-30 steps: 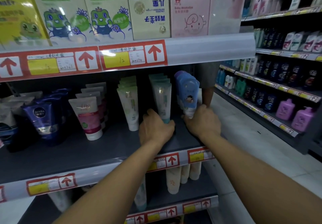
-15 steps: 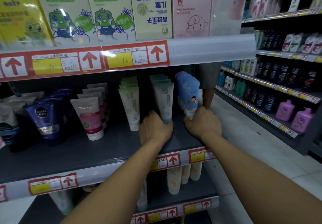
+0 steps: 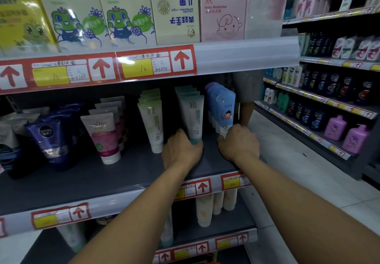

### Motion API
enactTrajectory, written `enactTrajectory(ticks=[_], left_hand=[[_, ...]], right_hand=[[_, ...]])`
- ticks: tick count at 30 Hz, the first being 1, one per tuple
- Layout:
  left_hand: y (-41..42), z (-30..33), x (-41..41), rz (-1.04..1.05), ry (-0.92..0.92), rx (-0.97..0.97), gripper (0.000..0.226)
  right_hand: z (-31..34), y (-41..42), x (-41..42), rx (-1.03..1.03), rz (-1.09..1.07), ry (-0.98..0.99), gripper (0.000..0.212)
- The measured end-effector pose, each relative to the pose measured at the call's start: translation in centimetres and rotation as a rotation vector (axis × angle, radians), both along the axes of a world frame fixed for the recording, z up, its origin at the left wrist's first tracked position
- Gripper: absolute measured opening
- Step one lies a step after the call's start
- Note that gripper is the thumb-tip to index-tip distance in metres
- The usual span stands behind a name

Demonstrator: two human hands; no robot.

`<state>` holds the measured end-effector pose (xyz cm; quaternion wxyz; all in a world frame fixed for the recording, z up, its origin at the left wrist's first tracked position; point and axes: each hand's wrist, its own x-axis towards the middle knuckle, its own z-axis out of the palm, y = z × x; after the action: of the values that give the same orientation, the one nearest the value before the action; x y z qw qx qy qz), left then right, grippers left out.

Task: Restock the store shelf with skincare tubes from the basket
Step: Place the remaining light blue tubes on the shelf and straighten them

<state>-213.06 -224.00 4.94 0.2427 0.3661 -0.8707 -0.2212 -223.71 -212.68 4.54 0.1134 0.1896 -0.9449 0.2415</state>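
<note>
On the dark middle shelf [image 3: 86,177] stand rows of skincare tubes, cap down. My left hand [image 3: 181,152] grips the teal cap of the front white-and-teal tube [image 3: 193,115]. My right hand [image 3: 238,144] grips the white cap of the front blue tube [image 3: 225,109] at the shelf's right end. Both tubes stand upright at the head of their rows. To the left stands a white-and-green tube row [image 3: 152,124]. The basket is out of view.
Further left are pink-banded Softto tubes [image 3: 100,136] and dark blue Nivea Men tubes [image 3: 48,140]. Boxed baby products [image 3: 123,11] fill the shelf above. Cream tubes [image 3: 204,210] stand on the shelf below. Across the tiled aisle is another shelving unit with bottles [image 3: 337,128].
Both hands stay at the tube bases. The view has shifted slightly, and the hands have barely moved.
</note>
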Motion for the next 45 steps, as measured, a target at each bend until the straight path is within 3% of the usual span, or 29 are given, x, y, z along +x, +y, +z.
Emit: enactTrajectory(ticks=[27, 37, 41, 45], left_hand=[[-0.1, -0.1, -0.2, 0.007, -0.015, -0.022, 0.053], [-0.3, 0.0, -0.1, 0.012, 0.02, 0.039, 0.062], [-0.1, 0.1, 0.3, -0.002, 0.045, 0.057, 0.061], [0.0, -0.1, 1.0, -0.059, 0.036, 0.031, 0.052]], right_hand=[[-0.3, -0.3, -0.3, 0.044, -0.021, 0.027, 0.049], [-0.1, -0.1, 0.2, -0.06, -0.072, 0.066, 0.055], [0.4, 0.3, 1.2, -0.136, -0.1, 0.108, 0.05], [0.7, 0.5, 1.8, -0.051, -0.012, 0.096, 0.039]])
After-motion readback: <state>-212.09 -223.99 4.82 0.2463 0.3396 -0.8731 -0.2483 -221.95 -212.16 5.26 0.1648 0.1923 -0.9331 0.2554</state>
